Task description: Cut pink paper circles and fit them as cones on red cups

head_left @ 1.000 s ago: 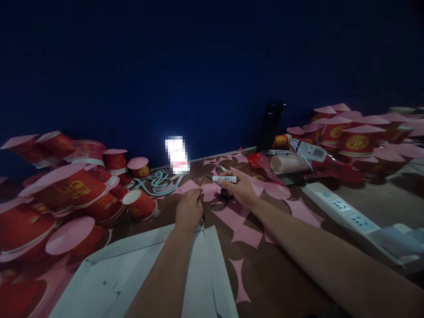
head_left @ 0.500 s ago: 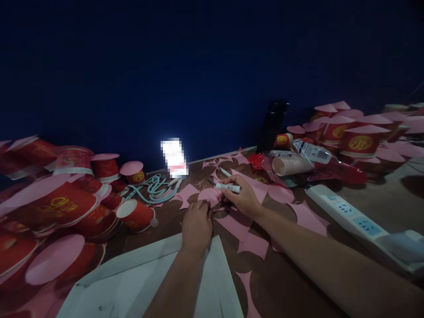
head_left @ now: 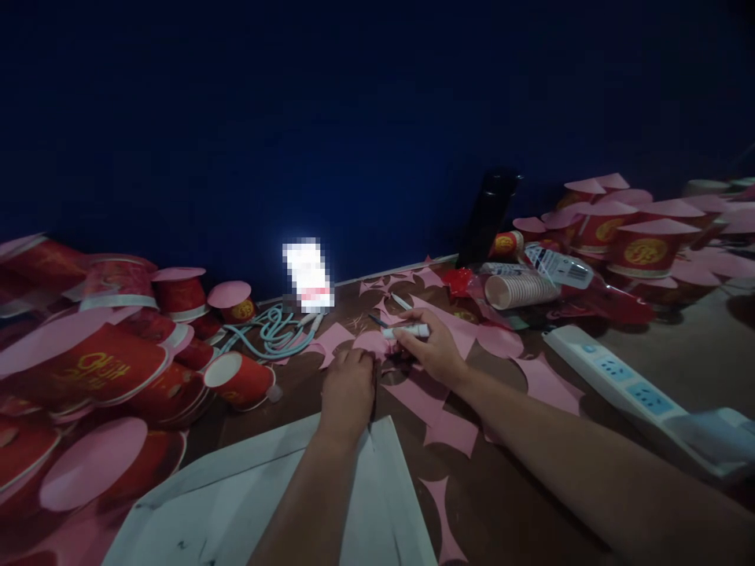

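Note:
My right hand [head_left: 433, 346] is closed round a short white tube with a printed label [head_left: 406, 332], held sideways above pink paper. Just behind the tube a thin dark pointed thing [head_left: 377, 321] shows; whether my hand holds it too I cannot tell. My left hand [head_left: 349, 389] lies palm down, its fingers bent and closed at the near edge of a pink paper disc [head_left: 370, 341]. Its fingertips are partly hidden. Pink paper offcuts [head_left: 451, 431] lie round both hands. Beneath my left forearm is a large white sheet or flat packet [head_left: 236, 503].
Red paper cups with pink paper tops [head_left: 112, 358] crowd the left; more [head_left: 649, 244] stand at the right. A lit phone [head_left: 307, 275], blue cable [head_left: 274, 334], white pen [head_left: 401, 301], dark bottle [head_left: 489, 216], bagged cup stack [head_left: 522, 291] and power strip [head_left: 619, 377] surround the work.
The view has shifted slightly. My left hand has moved right, closer to the right hand and against the pink disc. The right hand keeps the white tube, now slightly lower.

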`<move>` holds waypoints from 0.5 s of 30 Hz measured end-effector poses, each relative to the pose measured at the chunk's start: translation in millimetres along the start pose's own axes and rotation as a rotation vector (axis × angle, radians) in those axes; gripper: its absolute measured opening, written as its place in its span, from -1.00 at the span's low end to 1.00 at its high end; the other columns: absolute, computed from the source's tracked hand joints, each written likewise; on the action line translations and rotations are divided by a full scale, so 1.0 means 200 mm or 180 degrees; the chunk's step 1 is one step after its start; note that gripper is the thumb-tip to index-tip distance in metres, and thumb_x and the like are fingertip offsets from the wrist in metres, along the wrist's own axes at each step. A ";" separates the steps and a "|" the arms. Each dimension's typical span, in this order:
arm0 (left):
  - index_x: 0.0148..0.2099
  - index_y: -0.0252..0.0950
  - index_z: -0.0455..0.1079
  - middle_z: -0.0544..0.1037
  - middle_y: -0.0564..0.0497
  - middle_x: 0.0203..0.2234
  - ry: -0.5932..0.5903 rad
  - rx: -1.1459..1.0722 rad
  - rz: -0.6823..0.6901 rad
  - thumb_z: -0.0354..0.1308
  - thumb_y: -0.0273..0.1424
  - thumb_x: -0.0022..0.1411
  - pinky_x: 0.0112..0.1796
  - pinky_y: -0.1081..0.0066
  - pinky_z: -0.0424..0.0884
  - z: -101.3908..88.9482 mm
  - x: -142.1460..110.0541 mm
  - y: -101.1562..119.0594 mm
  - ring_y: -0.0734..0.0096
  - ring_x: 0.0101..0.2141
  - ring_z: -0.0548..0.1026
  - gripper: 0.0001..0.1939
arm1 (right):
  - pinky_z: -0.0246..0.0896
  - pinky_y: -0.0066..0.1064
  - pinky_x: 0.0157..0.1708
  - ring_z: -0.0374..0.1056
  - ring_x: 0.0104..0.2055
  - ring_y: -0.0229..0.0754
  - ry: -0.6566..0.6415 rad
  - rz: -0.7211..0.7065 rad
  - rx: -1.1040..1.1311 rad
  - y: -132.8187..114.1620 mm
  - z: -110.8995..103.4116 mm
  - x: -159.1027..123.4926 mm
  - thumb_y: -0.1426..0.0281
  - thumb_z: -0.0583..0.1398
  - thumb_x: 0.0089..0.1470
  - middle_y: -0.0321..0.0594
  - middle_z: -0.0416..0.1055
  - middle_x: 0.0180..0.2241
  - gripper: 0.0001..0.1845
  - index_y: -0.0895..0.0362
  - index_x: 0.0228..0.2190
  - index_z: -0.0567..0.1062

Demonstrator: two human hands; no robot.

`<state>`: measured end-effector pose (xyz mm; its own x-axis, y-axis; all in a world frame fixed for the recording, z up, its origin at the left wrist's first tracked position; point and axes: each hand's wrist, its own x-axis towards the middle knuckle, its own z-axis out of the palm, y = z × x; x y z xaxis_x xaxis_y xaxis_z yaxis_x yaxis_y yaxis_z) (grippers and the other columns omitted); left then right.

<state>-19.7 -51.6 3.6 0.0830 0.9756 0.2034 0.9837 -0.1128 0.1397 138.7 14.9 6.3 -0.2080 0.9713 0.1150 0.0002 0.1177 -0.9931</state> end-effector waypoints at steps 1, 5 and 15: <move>-0.22 -0.27 0.46 0.49 -0.15 -0.22 0.0009 0.0015 -0.0002 -0.13 -0.34 0.34 -0.12 0.26 0.27 0.00 0.00 0.00 0.17 -0.14 0.38 -0.68 | 0.32 -0.42 -0.58 0.40 -0.55 -0.23 0.0052 0.0097 0.0135 -0.01 0.00 0.00 0.19 0.30 -0.07 -0.30 0.47 -0.48 -0.58 0.08 -0.19 0.35; -0.11 -0.28 0.44 0.49 -0.16 -0.18 0.0084 -0.0022 -0.0069 -0.09 -0.38 0.31 -0.10 0.24 0.26 0.00 -0.01 0.00 0.15 -0.11 0.40 -0.72 | 0.25 -0.50 -0.65 0.42 -0.55 -0.23 -0.0046 0.0237 0.0491 -0.03 -0.01 0.01 0.14 0.29 -0.06 -0.33 0.45 -0.51 -0.60 0.09 -0.23 0.36; -0.14 -0.27 0.37 0.50 -0.12 -0.20 0.0436 -0.0433 -0.0505 -0.12 -0.40 0.31 -0.16 0.30 0.26 0.02 -0.02 -0.03 0.23 -0.18 0.43 -0.76 | 0.14 -0.57 -0.74 0.31 -0.69 -0.33 -0.1028 0.0783 0.0661 -0.02 -0.02 -0.01 0.14 0.28 -0.04 -0.32 0.46 -0.58 -0.59 0.15 -0.23 0.40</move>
<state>-25.9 -54.7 -2.5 -0.1023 0.9495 0.2965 0.9514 0.0064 0.3078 143.0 13.1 11.0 -0.5207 0.8472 -0.1057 -0.1016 -0.1844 -0.9776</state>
